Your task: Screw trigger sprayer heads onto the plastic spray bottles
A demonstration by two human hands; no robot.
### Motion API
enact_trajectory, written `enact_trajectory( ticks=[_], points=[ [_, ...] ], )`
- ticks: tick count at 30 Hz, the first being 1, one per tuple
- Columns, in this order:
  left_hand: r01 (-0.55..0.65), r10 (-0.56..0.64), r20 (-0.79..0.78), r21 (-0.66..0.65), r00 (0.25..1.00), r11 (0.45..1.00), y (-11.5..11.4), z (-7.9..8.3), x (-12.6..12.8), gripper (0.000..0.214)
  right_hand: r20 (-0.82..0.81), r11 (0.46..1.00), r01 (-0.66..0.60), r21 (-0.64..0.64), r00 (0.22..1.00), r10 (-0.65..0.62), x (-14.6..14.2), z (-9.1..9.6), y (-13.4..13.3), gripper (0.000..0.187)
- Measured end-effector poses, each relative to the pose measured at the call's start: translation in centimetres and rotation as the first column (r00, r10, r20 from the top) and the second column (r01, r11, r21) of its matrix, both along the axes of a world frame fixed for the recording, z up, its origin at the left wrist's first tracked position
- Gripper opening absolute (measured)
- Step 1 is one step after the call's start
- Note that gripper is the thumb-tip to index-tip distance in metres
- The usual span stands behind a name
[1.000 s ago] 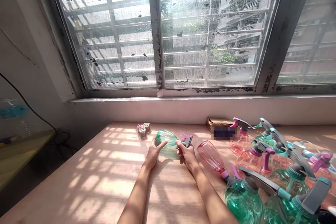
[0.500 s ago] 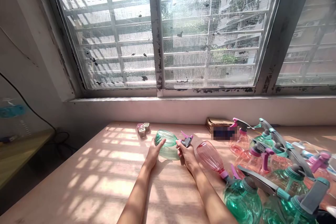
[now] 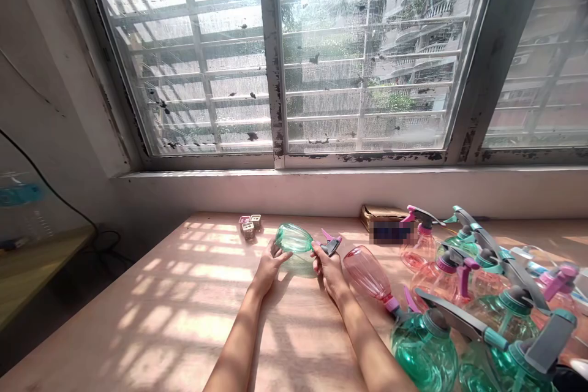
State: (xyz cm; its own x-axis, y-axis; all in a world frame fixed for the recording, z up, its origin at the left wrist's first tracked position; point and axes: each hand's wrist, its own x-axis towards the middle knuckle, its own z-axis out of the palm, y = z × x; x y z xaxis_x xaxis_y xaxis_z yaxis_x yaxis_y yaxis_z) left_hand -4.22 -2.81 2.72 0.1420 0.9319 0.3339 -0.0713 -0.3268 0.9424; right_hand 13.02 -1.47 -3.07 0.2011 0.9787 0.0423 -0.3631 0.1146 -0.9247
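Green bottle (image 3: 294, 244) now higher, neck hand-hidden.

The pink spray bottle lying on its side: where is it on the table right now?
In the head view, the pink spray bottle lies on the table just right of the right hand, between it and the cluster of upright bottles.

1. A pink bottle (image 3: 367, 272) lies on its side on the wooden table (image 3: 184, 318).
2. At 3 o'clock from it stands a crowd of spray bottles (image 3: 482, 294).
3. Three small cubes (image 3: 250, 225) sit at 10 o'clock, near the window (image 3: 275, 55).
4. A brown box (image 3: 383, 215) rests by the wall.
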Motion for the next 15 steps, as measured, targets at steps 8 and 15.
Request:
enact_trajectory(
  ticks=[8, 15],
  points=[
    [-0.111, 0.111, -0.029, -0.019, 0.993, 0.994, -0.29, 0.2, -0.24, 0.039, 0.025, 0.999, -0.053, 0.009, 0.998, 0.053, -0.05, 0.6, -0.57, 0.021],
    [-0.095, 0.095, -0.037, -0.004, 0.995, 0.995, 0.28, -0.27, -0.32, 0.039, 0.006, 0.996, -0.078, 0.041, 0.997, 0.077, 0.08, 0.87, -0.92, 0.02]
  ],
)
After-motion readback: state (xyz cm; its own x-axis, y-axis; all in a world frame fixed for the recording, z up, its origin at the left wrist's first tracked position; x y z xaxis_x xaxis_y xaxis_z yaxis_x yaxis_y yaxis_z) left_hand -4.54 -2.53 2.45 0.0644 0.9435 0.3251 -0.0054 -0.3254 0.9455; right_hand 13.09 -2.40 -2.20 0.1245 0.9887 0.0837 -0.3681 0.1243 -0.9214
